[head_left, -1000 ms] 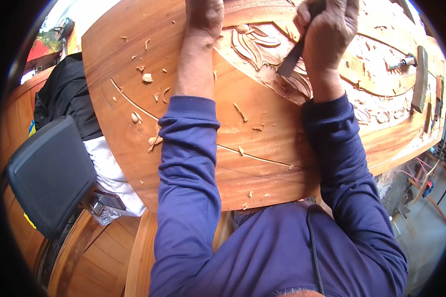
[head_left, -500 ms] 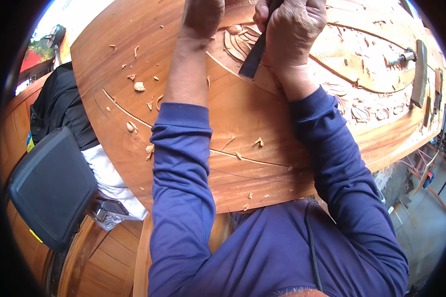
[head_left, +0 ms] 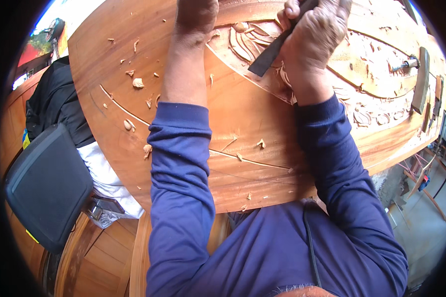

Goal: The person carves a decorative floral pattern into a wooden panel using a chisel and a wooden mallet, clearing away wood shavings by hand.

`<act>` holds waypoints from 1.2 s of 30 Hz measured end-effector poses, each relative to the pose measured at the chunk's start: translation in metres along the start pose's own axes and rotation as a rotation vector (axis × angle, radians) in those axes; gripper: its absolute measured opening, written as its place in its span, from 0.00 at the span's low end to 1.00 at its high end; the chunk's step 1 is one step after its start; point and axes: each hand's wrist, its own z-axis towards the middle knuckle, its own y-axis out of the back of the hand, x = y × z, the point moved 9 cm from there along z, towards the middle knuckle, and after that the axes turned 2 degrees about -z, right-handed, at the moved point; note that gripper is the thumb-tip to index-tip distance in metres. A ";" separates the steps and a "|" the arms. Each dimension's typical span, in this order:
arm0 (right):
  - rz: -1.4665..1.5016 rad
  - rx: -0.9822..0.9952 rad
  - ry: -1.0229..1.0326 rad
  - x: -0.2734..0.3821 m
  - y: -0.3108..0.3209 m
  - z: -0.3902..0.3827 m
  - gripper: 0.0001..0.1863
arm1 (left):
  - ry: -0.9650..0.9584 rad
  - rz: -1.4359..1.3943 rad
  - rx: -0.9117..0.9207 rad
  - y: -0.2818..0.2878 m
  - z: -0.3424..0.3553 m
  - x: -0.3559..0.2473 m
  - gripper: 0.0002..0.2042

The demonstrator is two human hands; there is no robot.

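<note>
The right hand [head_left: 314, 39] grips a dark flat metal blade [head_left: 268, 57]; the left hand [head_left: 197, 17] one cannot tell. The brown wooden panel [head_left: 252, 121] already bears carved leaf relief [head_left: 241, 43], its near side none.

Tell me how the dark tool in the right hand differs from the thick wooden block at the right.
The tool is nearly black; the block is greyish brown. The tool is held in the right hand; the block rests on the board, untouched. The tool looks thin and flat; the block looks thicker. Both are long and narrow.
</note>
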 end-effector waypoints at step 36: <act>0.042 0.260 0.068 0.004 -0.023 -0.012 0.17 | -0.033 0.053 0.227 -0.027 -0.006 0.004 0.30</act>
